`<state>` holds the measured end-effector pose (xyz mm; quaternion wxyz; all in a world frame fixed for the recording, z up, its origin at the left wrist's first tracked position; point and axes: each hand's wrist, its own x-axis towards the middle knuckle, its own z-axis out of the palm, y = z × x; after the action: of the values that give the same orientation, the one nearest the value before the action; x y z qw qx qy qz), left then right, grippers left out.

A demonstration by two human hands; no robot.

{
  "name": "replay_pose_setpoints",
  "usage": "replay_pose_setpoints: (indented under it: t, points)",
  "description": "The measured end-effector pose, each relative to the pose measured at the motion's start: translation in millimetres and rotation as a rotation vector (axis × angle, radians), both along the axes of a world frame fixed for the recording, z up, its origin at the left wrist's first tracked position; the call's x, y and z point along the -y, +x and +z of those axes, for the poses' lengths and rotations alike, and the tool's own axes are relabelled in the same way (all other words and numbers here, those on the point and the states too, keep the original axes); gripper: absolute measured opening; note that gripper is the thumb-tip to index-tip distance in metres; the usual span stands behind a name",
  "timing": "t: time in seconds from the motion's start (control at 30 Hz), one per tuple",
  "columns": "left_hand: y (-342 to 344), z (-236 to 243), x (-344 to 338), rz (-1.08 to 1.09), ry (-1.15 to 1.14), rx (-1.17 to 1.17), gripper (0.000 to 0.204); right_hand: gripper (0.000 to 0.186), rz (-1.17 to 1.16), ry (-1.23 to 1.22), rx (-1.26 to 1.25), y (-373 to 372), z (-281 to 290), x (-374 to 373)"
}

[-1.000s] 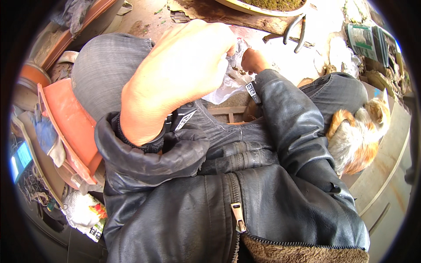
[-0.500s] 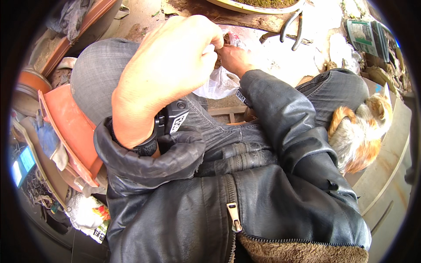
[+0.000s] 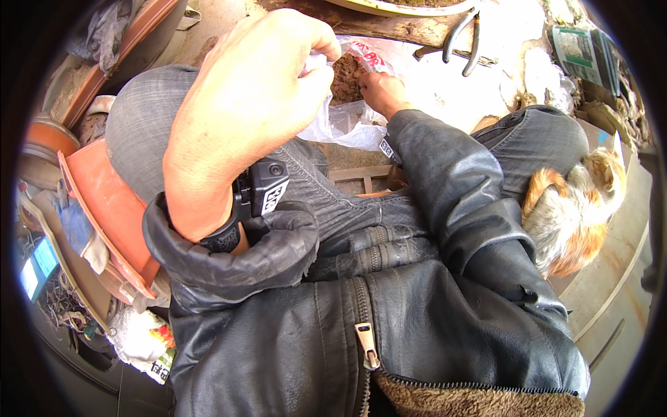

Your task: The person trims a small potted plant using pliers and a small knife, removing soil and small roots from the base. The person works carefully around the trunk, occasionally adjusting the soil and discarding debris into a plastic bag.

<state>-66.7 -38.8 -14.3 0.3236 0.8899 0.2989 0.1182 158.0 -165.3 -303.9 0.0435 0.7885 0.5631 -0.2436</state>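
Note:
A thin white plastic bag (image 3: 338, 126) with red print lies spread between my knees, its mouth wide enough to show brown crumbly soil (image 3: 347, 78) inside. My left hand (image 3: 260, 87) is closed at the bag's left side, with white plastic showing between thumb and forefinger; its other fingertips are hidden behind the hand. On the opposite side, my right hand (image 3: 383, 93) is closed with its fingers bent at the bag's right edge, just beside the soil.
Beyond the bag are dark-handled pliers (image 3: 462, 43) and a shallow planter (image 3: 410, 8). An orange-and-white cat (image 3: 566, 219) sits against my right leg. A dark green container (image 3: 582, 59) stands at far right. Left of me are an orange plastic pot (image 3: 111, 208) and a printed packet (image 3: 142, 340).
My hands have moved apart, the left one up and to the left, the right one slightly right. The bag's mouth has widened, and more soil shows between them.

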Motion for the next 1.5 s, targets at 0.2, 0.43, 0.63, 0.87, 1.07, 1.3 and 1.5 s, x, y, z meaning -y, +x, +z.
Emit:
replay_pose_setpoints:
  t: [0.2, 0.43, 0.63, 0.87, 1.07, 1.3, 1.5]
  points:
    - [4.6, 14.7, -1.2, -0.026, -0.147, -0.069, 0.031, 0.020, 0.081, 0.073, -0.017, -8.2, -14.9, -2.6]
    - [3.2, 6.0, 1.1, -0.019, -0.093, 0.005, 0.026, 0.021, 0.106, 0.014, 0.068, -14.1, -16.5, -8.7]
    - [-0.3, -2.7, 1.1, -0.025, -0.030, 0.058, 0.025, 0.021, 0.208, 0.011, 0.136, -15.7, -15.6, -12.2]
    - [0.1, -6.2, 0.8, -0.011, -0.020, 0.082, 0.026, 0.022, 0.361, -0.015, 0.151, -17.0, -10.5, -14.0]
    - [-0.8, -7.3, 0.3, -0.003, -0.023, 0.077, 0.026, 0.022, 0.350, 0.000, 0.131, -18.0, -13.7, -14.5]
    - [-0.9, -8.3, -0.6, -0.017, 0.028, 0.073, 0.025, 0.020, 0.323, 0.032, 0.107, -14.7, -21.5, -13.0]
    - [-1.3, -7.8, 0.8, -0.001, 0.022, 0.069, 0.025, 0.021, 0.312, 0.040, 0.106, -12.3, -24.5, -10.7]
